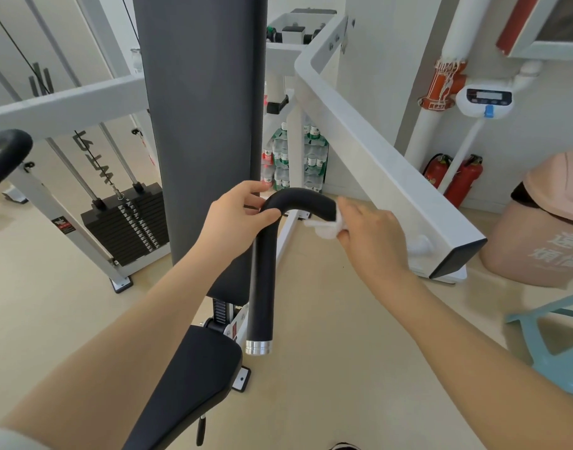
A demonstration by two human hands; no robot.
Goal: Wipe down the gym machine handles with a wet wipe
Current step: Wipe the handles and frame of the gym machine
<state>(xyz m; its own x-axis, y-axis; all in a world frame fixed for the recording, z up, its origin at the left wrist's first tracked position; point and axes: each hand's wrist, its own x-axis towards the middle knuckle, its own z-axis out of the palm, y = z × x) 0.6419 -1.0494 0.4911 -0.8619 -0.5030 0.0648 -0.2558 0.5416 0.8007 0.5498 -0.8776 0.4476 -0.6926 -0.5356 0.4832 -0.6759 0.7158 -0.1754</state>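
Note:
A black foam-covered handle [262, 274] curves like a hook in the middle of the view, with a silver end cap at its lower tip. My left hand [236, 219] grips the handle at the bend, thumb and fingers curled round it. My right hand [371, 237] pinches a crumpled white wet wipe [329, 227] and presses it against the right end of the handle's curved top. A second black handle [5, 154] shows at the left edge, with no hand near it.
The grey back pad [200, 108] and black seat [187, 378] stand just left of the handle. A white machine arm [392, 170] slants down on the right. A weight stack [126, 222] sits left; a pink bin [538, 235], a teal stool [558, 339] and fire extinguishers [463, 180] stand right.

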